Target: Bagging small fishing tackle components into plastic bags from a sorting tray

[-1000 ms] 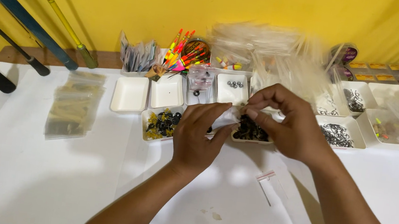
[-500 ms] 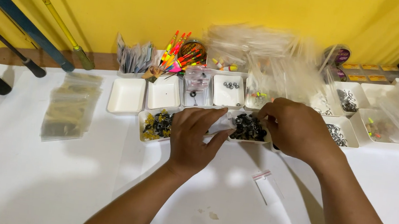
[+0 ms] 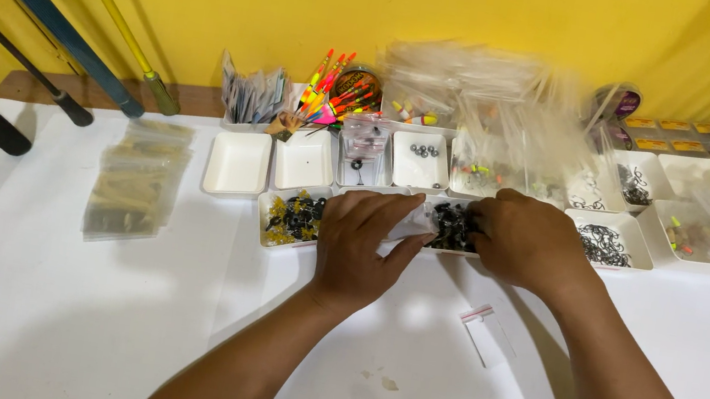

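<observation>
The right hand [image 3: 526, 244] covers the right part of the tray of black bits [image 3: 453, 229], and its fingertips are hidden there, so whether they pinch anything cannot be told. The left hand [image 3: 362, 249], left of that tray, hides most of a small clear bag [image 3: 411, 226]. Behind the tray, the heap of clear bags [image 3: 497, 108] is blurred. Both forearms run off the bottom edge.

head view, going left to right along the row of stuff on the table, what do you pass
Stack of clear bags → empty white tray → tray of yellow and black bits → left hand → right hand → tray of dark hooks
</observation>
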